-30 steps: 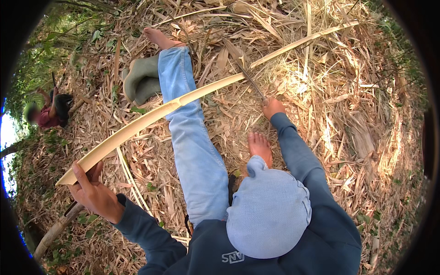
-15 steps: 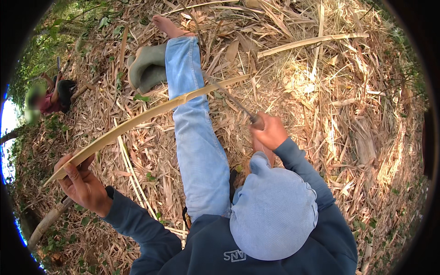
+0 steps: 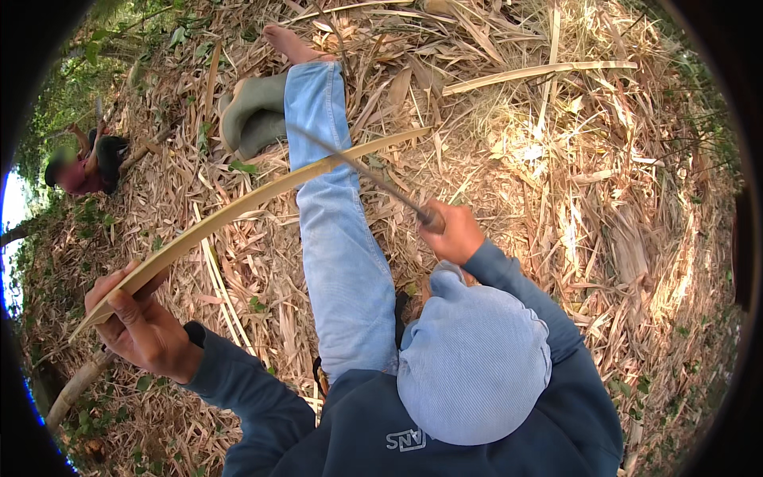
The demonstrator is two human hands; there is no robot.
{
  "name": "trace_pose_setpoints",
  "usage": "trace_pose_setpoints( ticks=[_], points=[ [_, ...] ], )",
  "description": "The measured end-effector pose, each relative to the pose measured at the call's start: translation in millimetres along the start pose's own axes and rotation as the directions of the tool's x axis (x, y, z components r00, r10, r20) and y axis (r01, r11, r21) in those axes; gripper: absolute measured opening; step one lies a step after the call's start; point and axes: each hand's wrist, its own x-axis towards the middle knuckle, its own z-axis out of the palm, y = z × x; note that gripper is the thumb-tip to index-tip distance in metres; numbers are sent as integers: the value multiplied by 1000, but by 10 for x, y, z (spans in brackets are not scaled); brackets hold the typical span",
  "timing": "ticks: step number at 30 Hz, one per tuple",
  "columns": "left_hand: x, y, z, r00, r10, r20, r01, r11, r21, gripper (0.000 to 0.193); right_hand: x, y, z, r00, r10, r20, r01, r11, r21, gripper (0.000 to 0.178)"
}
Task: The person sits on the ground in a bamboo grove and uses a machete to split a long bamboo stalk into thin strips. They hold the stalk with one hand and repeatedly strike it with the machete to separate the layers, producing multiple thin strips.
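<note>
My left hand [image 3: 147, 326] grips the near-left end of a long pale bamboo strip [image 3: 230, 208], thumb on top and fingers beneath. The strip bows up to the right, lying across my outstretched leg [image 3: 334, 230] in light-blue jeans. In my closed right hand [image 3: 457, 234] is the wooden handle of a long thin-bladed knife [image 3: 389, 187]. Its dark blade slants up and left over my leg. It crosses the strip near a notched or raised spot; whether the edge touches it I cannot tell.
A pair of green rubber boots [image 3: 256, 115] lies beside my leg, below my bare foot [image 3: 290, 45]. Another bamboo strip [image 3: 540, 71] rests on dry leaves at the upper right. Thin strips [image 3: 218, 278] lie left of my leg. A person [image 3: 87, 163] sits far left. A branch [image 3: 75, 389] stands lower left.
My right hand has moved slightly left and down, and the knife blade now reaches farther left across the strip and my leg. My left hand keeps its grip, almost unmoved.
</note>
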Motion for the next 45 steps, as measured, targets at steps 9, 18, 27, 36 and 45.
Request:
trace_pose_setpoints(
  ticks=[9, 18, 27, 36, 45],
  points=[
    [30, -39, 43, 1000, -19, -17, 19, 999, -29, 23, 3, 417, 83, 992, 86, -90, -86, 996, 8, 18],
    [35, -62, 75, 1000, 9, -27, -8, 999, 34, 23, 38, 395, 32, 989, 124, -85, -137, 977, -162, 23],
    [107, -94, 103, 996, -52, -69, 57, 996, 72, 26, 244, 1157, -4, 933, 333, -139, -355, 916, -186, 25],
    [180, -146, 112, 984, -123, -126, 130, 991, 45, 27, 378, 1642, -204, 829, 535, -164, -560, 784, -268, 26],
    [663, -182, -637, 991, -124, -47, 122, 992, -44, 29, -104, 1224, -582, 794, 568, -220, -609, 741, -284, 51]
  ],
)
